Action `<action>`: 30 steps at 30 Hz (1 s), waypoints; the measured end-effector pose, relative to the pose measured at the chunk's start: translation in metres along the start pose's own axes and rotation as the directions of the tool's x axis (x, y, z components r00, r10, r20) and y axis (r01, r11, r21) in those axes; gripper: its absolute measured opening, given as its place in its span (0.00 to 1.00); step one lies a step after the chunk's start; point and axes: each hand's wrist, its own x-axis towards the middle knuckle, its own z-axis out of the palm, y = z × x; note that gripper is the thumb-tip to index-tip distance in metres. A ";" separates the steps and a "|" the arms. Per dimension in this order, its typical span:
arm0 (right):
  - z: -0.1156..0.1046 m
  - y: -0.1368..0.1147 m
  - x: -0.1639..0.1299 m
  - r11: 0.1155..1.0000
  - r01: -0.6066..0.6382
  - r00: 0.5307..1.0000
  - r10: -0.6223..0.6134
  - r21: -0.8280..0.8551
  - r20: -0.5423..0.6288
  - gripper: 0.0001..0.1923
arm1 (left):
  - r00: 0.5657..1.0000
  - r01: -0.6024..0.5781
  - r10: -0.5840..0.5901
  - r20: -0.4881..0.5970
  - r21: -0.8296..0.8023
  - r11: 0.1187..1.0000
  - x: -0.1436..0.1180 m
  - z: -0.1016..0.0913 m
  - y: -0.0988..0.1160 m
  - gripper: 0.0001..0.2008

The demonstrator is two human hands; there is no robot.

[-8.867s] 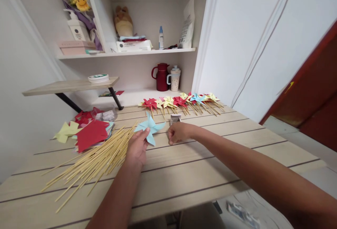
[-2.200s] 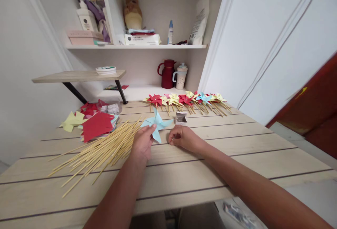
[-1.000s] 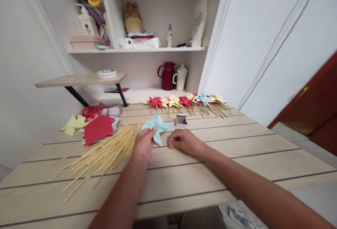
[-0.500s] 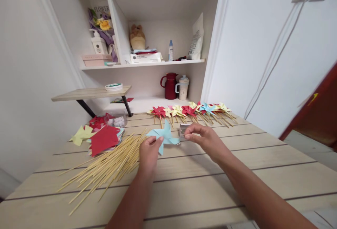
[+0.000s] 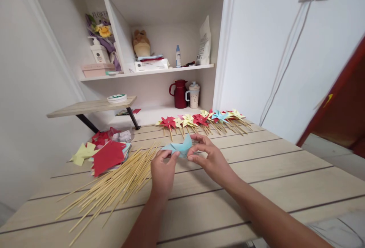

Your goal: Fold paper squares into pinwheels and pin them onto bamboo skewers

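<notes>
A light blue paper pinwheel [image 5: 182, 146] is held up over the table, one of its blades raised. My left hand [image 5: 164, 170] pinches its left side between thumb and fingers. At the right edge of the paper, my right hand [image 5: 209, 158] has its thumb and fingers closed on the pinwheel. Whether a small piece is also between those fingertips I cannot tell. To the left of my left hand lies a loose spread of thin wooden sticks [image 5: 114, 187]. Beyond them are red paper pieces [image 5: 107, 158] and a yellow paper pinwheel shape [image 5: 83, 153].
Finished pinwheels on sticks [image 5: 201, 119] lie in a row at the table's back. A small raised wooden shelf [image 5: 91, 107] stands at the back left, near a clear container [image 5: 124, 136]. Behind are a red jug [image 5: 180, 95] and a cup [image 5: 194, 96].
My right hand has moved left, from beside a small box to the pinwheel. The pinwheel has tilted from spread out to nearly edge-on. The whole view has shifted slightly.
</notes>
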 end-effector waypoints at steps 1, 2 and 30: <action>0.001 0.000 0.000 1.000 -0.009 1.000 0.009 -0.001 0.013 0.03 | 1.000 -0.006 0.006 -0.007 -0.001 1.000 0.000 0.000 0.001 0.04; 0.002 0.000 0.000 1.000 -0.016 1.000 0.016 -0.001 0.026 0.03 | 1.000 -0.012 0.012 -0.012 -0.007 1.000 -0.001 0.000 0.003 0.04; 0.000 -0.005 -0.001 0.997 0.035 0.999 -0.033 -0.066 0.031 0.07 | 0.986 -0.165 0.165 -0.013 -0.095 0.982 -0.008 0.004 0.011 0.04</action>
